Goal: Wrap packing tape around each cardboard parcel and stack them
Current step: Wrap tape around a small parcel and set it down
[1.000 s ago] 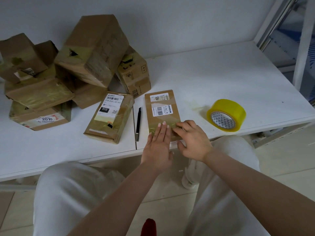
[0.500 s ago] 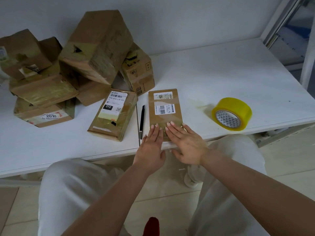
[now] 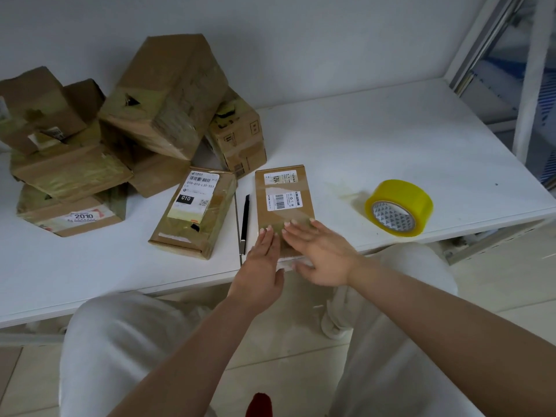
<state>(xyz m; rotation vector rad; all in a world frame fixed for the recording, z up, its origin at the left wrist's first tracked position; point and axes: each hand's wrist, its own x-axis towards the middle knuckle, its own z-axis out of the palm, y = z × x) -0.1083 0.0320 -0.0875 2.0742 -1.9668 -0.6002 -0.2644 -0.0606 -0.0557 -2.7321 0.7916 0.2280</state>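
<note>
A flat brown parcel (image 3: 282,191) with white labels lies at the front edge of the white table (image 3: 376,139). My left hand (image 3: 261,263) rests on its near left corner with straight fingers. My right hand (image 3: 319,254) lies flat over the near end, fingers straight, pressing on the glossy tape there. A yellow roll of packing tape (image 3: 398,207) stands on the table to the right of the parcel, apart from both hands.
A black cutter (image 3: 245,221) lies just left of the parcel. Beside it lies another taped parcel (image 3: 195,212) marked 010. A loose heap of cardboard boxes (image 3: 120,130) fills the back left. A metal shelf frame (image 3: 523,85) stands at the right.
My right hand's fingers have straightened from a curl and now lie flat on the parcel's near end. My left hand has slid slightly toward the parcel's left corner.
</note>
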